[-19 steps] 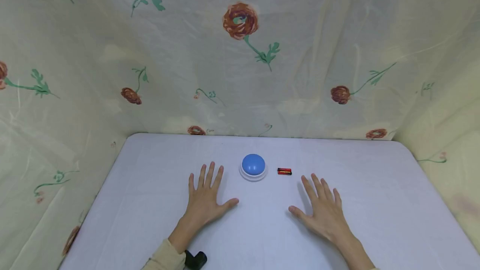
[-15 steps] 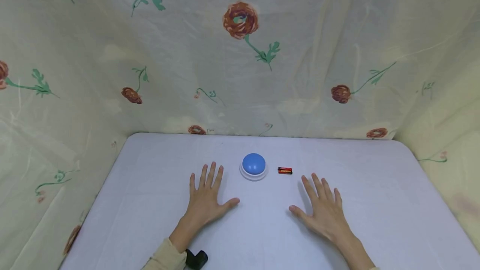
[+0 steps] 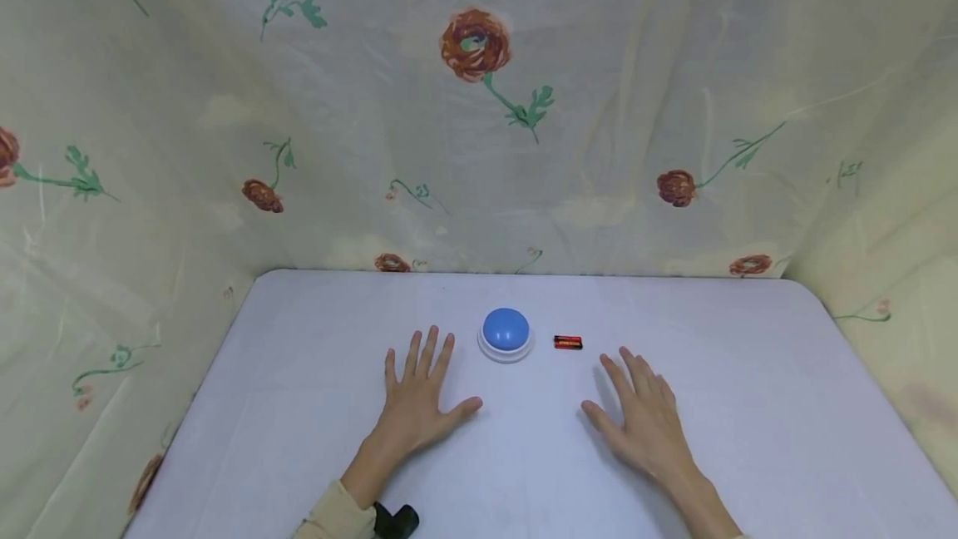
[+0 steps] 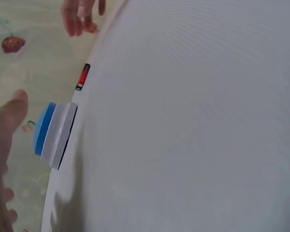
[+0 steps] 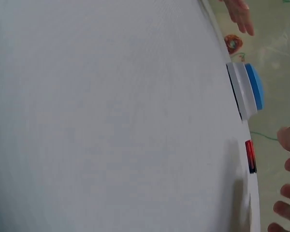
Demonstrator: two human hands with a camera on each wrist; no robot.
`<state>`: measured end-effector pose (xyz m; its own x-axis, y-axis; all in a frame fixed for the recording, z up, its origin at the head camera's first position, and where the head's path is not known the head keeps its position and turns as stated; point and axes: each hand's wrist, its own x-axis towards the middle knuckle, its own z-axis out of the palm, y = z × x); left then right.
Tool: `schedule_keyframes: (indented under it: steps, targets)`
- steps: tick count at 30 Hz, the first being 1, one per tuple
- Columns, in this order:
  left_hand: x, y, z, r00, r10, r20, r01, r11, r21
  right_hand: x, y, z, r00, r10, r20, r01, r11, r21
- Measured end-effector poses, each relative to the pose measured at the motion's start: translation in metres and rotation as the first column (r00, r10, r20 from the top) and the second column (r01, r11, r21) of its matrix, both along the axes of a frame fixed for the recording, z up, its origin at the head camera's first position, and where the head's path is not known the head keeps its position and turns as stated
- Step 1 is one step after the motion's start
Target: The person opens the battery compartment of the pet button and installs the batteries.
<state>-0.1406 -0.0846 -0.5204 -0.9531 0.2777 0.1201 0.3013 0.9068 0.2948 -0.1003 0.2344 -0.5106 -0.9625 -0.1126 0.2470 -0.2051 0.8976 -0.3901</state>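
Note:
A round push button with a blue dome (image 3: 506,329) and white base sits on the white-covered table, far of centre. Just right of it lies what looks like a pair of small red-and-black batteries (image 3: 568,343), side by side. My left hand (image 3: 416,406), palm down with fingers spread, hovers left of the button and nearer to me. To the right, my right hand (image 3: 649,422) is held over the table, thumb apart, in front of the batteries. Neither hand holds anything. The left wrist view shows the button (image 4: 55,135) beyond the left thumb (image 4: 17,108).
A floral cloth (image 3: 599,106) hangs behind the table and at both sides. The table's (image 3: 374,294) far edge runs just behind the button. Below the left sleeve (image 3: 337,512) a black device (image 3: 397,521) shows at the wrist.
My left hand has shifted slightly right. The right hand's fingers have drawn a little closer together and its thumb has risen slightly in view. Button and batteries stay put.

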Motion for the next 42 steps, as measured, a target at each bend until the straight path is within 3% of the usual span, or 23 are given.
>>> schedule_keyframes:
  steps: [4,8,19,23,29,38,42]
  targets:
    - [-0.007,0.01,0.001,0.993,-0.082,-0.08,0.095,0.981,0.172,-0.005,-0.015,-0.004,0.998,0.054,-0.044,-0.062,0.973,-0.221]
    - [-0.014,0.023,0.0,0.983,-0.123,-0.139,0.156,0.953,0.259,-0.01,-0.035,-0.008,0.994,0.11,-0.006,-0.106,0.944,-0.313]
    - [-0.028,0.044,-0.017,0.985,-0.111,-0.133,0.15,0.928,0.341,-0.03,-0.065,-0.015,0.986,0.159,-0.052,-0.167,0.908,-0.383]
    - [-0.03,0.048,-0.021,0.986,-0.1,-0.133,0.141,0.927,0.348,-0.035,-0.073,-0.019,0.986,0.166,-0.029,-0.163,0.898,-0.408]
    - [-0.029,0.054,-0.022,0.991,-0.09,-0.102,0.12,0.93,0.347,-0.037,-0.084,-0.021,0.988,0.151,0.042,-0.12,0.899,-0.422]
    - [-0.023,0.059,-0.021,0.988,-0.066,-0.14,0.111,0.93,0.349,-0.035,-0.088,-0.019,0.986,0.154,0.063,-0.118,0.913,-0.39]
    - [-0.018,0.059,-0.021,0.991,-0.05,-0.124,0.091,0.933,0.349,-0.033,-0.089,-0.02,0.985,0.163,0.064,-0.126,0.913,-0.389]
